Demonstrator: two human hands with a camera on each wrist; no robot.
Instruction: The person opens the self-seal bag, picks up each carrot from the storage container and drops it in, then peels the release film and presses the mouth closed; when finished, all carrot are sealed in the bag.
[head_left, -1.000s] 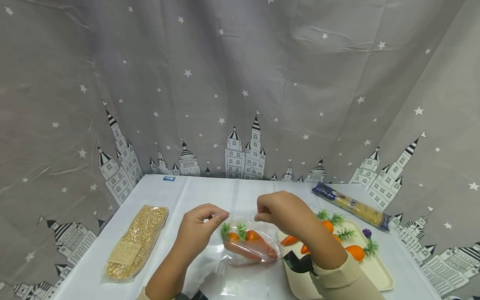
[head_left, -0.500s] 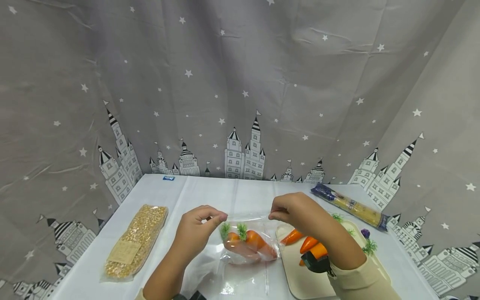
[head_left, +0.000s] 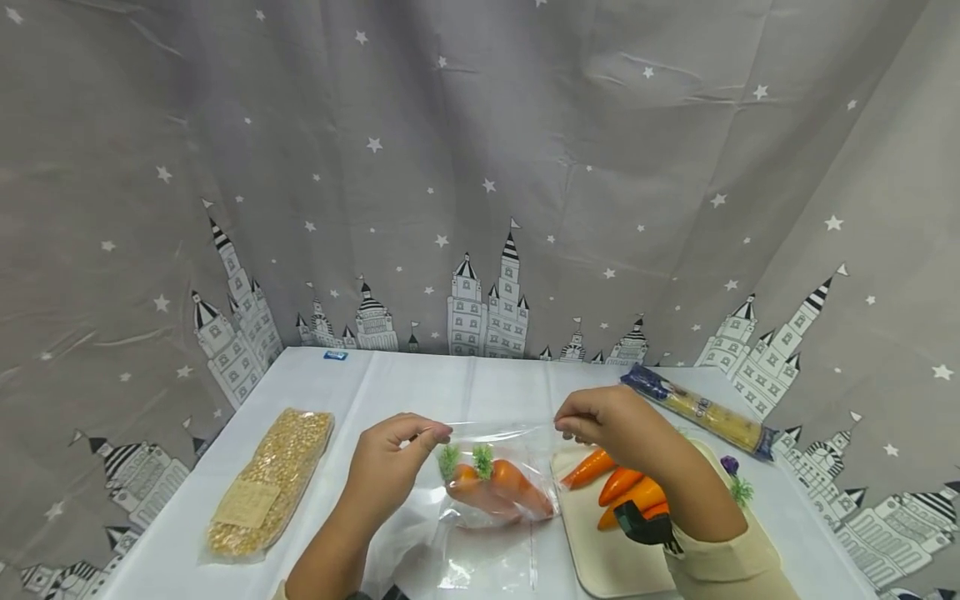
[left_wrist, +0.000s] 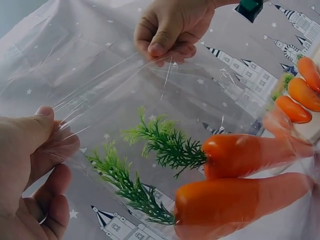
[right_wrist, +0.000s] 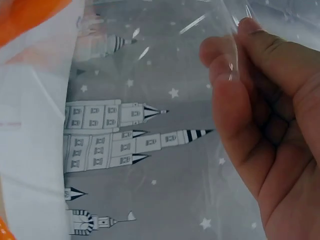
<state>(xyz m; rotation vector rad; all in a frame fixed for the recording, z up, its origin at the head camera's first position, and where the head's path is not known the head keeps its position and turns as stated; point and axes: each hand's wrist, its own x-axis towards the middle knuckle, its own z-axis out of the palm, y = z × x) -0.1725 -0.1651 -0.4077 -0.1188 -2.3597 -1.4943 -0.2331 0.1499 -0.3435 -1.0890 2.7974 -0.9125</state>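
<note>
**Clear bag held stretched at its mouth, two carrots inside**

Head view: a clear plastic bag (head_left: 491, 492) is held above the white table (head_left: 420, 387), its top edge drawn taut between both hands. The left hand (head_left: 390, 467) is pinched on the left corner of the mouth, the right hand (head_left: 607, 421) on the right corner. Two toy carrots (head_left: 498, 487) with green tops lie inside the bag, side by side. More loose carrots (head_left: 622, 487) rest on a cream tray (head_left: 600, 558) just beside the bag, partly behind the right forearm. A packet of yellow grains (head_left: 270, 479) lies to the left, and a long spaghetti packet (head_left: 701, 410) at the far right.

Left wrist view: the film is seen gripped between the left thumb and curled fingers (left_wrist: 32, 150), and the right hand's fingertips (left_wrist: 165, 45) are closed on the opposite corner. The carrots' green tops (left_wrist: 150, 160) point towards the mouth.

Right wrist view: the film edge is pinched between the right thumb and fingers (right_wrist: 250, 95).

The step in hand is judged to be the closing or evening-up of the bag mouth. The next move would call for both layers to be kept aligned and the strip pressed along its length, with the leaves kept out of the seam.
</note>
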